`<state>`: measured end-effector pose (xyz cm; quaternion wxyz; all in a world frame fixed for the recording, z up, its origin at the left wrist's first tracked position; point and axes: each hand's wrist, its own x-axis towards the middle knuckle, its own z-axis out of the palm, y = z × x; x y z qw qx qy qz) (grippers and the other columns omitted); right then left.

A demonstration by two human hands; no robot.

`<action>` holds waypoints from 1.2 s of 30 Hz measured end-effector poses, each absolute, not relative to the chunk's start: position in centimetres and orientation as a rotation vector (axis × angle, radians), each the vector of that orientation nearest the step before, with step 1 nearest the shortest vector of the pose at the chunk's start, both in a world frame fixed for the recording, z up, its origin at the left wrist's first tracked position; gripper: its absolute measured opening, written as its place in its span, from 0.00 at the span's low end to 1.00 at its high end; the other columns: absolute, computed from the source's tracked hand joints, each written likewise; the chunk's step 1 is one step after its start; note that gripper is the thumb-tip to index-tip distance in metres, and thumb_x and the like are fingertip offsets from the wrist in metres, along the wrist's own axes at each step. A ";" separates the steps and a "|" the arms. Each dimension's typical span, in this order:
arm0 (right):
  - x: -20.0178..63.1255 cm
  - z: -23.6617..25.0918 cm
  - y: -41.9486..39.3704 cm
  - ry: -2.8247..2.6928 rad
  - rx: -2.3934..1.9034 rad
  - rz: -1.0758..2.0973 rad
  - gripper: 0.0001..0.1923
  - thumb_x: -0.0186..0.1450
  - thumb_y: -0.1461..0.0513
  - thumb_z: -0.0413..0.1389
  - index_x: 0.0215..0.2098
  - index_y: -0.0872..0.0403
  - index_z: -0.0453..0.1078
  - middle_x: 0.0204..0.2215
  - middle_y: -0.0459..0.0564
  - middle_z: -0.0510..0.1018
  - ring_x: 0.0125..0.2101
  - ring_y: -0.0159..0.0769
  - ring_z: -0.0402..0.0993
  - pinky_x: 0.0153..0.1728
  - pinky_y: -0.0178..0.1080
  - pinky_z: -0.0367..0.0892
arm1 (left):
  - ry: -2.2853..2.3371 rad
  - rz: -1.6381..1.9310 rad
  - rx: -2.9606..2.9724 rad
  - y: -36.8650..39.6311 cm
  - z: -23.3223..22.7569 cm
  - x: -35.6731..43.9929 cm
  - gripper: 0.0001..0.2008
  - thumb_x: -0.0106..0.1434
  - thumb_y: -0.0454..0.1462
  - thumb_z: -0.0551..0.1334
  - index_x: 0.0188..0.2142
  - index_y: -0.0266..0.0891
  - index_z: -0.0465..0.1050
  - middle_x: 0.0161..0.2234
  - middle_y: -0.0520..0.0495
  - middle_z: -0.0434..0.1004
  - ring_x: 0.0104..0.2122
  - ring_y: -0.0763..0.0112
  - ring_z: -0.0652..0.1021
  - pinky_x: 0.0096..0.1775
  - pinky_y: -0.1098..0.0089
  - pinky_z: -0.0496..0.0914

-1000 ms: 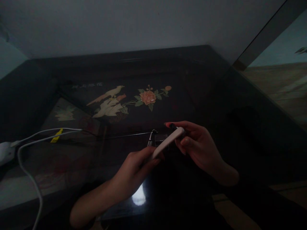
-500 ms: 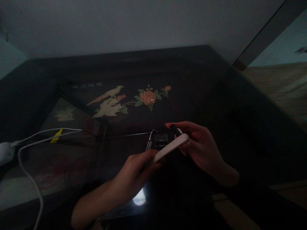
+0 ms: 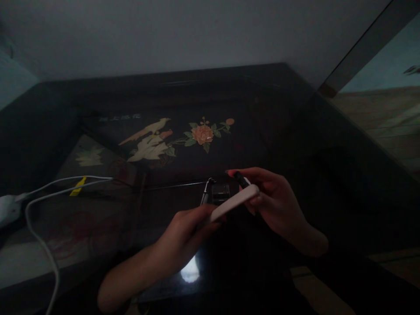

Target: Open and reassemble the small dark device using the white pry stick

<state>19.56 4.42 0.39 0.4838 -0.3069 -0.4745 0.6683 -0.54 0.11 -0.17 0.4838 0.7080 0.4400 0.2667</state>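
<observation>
A flat, pale slab with a rounded end [image 3: 234,204] is seen edge-on, and its kind cannot be made out. My left hand [image 3: 185,236] grips its lower left end between thumb and fingers. At the upper right end is my right hand [image 3: 274,199], its fingers closed on a small black piece [image 3: 241,179] beside the slab's tip. A bit of white shows between the black piece and the slab. Past the slab lies a pen-like stick [image 3: 205,193], next to a small clear box [image 3: 221,190]; both are partly hidden.
The dark glossy tabletop [image 3: 183,94] bears an inlaid bird and flower picture [image 3: 201,133]. On the left, a white cable [image 3: 42,243] with a yellow tag [image 3: 78,187] runs to a white plug [image 3: 9,210]. A pale wall [image 3: 164,35] stands behind. The scene is dim.
Both hands hold almost the same pose, with the slab and the black piece in place. The view has shifted very slightly.
</observation>
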 end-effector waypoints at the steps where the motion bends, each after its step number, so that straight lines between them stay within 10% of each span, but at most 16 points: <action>1: 19.5 0.4 4.4 -1.153 -0.752 1.628 0.21 0.51 0.54 0.69 0.42 0.48 0.78 0.21 0.40 0.69 0.17 0.23 0.60 0.15 0.27 0.58 | 1.090 0.653 1.718 0.2 -0.2 -0.6 0.07 0.66 0.35 0.55 0.39 0.38 0.71 0.29 0.53 0.74 0.27 0.75 0.73 0.30 0.78 0.65; 36: 19.5 0.0 4.4 -1.166 -0.780 1.589 0.19 0.51 0.54 0.69 0.40 0.49 0.78 0.19 0.40 0.70 0.16 0.24 0.60 0.15 0.29 0.60 | 1.186 0.656 1.696 0.5 -0.1 -0.5 0.09 0.68 0.38 0.53 0.38 0.38 0.70 0.28 0.54 0.71 0.26 0.75 0.70 0.29 0.76 0.64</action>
